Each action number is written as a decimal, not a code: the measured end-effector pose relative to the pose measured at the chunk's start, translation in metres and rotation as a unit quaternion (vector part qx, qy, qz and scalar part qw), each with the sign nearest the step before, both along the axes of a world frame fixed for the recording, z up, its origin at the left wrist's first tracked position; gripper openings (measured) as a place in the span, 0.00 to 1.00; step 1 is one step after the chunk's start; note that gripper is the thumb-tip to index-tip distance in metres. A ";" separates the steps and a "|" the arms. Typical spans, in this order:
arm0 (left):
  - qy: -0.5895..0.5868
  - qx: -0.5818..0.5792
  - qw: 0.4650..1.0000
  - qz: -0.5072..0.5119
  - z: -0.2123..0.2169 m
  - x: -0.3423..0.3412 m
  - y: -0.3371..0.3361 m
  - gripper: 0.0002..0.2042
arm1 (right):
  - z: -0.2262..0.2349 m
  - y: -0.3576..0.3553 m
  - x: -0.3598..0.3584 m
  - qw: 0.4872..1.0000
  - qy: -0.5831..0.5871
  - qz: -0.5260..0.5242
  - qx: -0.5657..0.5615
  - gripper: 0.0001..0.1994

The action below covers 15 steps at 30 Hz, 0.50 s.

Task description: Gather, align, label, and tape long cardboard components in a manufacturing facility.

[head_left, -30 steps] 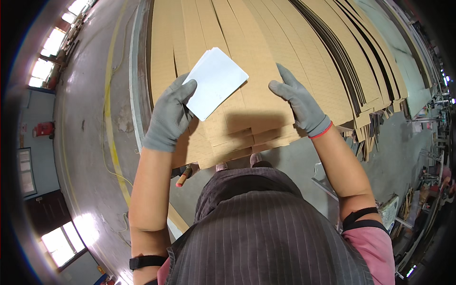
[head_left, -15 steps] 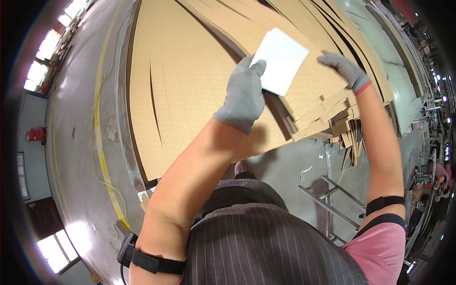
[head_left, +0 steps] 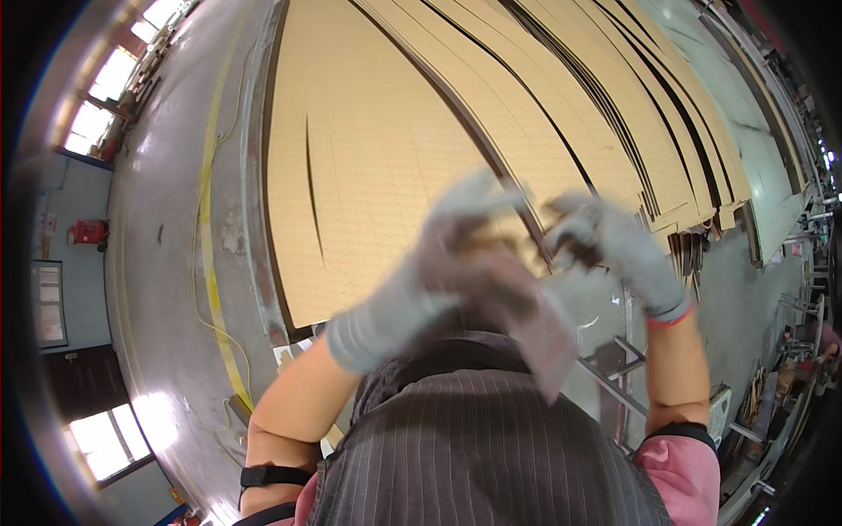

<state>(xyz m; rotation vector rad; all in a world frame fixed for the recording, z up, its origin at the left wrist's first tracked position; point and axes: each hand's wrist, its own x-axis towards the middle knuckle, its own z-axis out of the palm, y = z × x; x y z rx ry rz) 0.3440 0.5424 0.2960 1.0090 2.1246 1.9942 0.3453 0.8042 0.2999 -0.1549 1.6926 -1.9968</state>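
Just then both my hands, in grey work gloves, were raised in front of my chest over the near edge of the big stacks of tan cardboard sheets [head_left: 395,167], and both were smeared by motion. My left hand [head_left: 456,254] was nearer to me, fingers curled loosely inward; a pale, blurred sheet [head_left: 548,337] hung from under it toward my dark pinstriped vest [head_left: 474,447], and the hand seemed to have a hold of its upper part, though the blur kept me from telling how firmly. My right hand [head_left: 605,241] was just beside the left, a little farther out, its glove ending in a red cuff at the wrist; its fingers were bent around something dark and small that I could not make out, so I cannot tell whether it was closed on anything. The cardboard sheets lay in long overlapping rows, fanned toward the far right, with dark gaps between the piles. To my left ran the grey concrete floor [head_left: 167,219] with a yellow line [head_left: 209,263] painted along it, and bright windows [head_left: 110,74] showed at the far left corner.
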 end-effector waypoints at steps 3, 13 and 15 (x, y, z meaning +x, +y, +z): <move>0.100 -0.113 0.975 -0.164 -0.014 0.025 -0.006 0.09 | -0.031 -0.054 0.039 0.992 -0.095 0.070 -0.045 0.20; 0.074 -0.165 0.973 -0.144 -0.036 0.033 -0.063 0.14 | -0.058 -0.104 0.079 0.992 -0.095 -0.012 -0.085 0.18; -0.025 -0.125 0.990 -0.068 -0.056 0.027 -0.093 0.17 | -0.060 -0.107 0.080 0.992 -0.104 -0.041 -0.055 0.17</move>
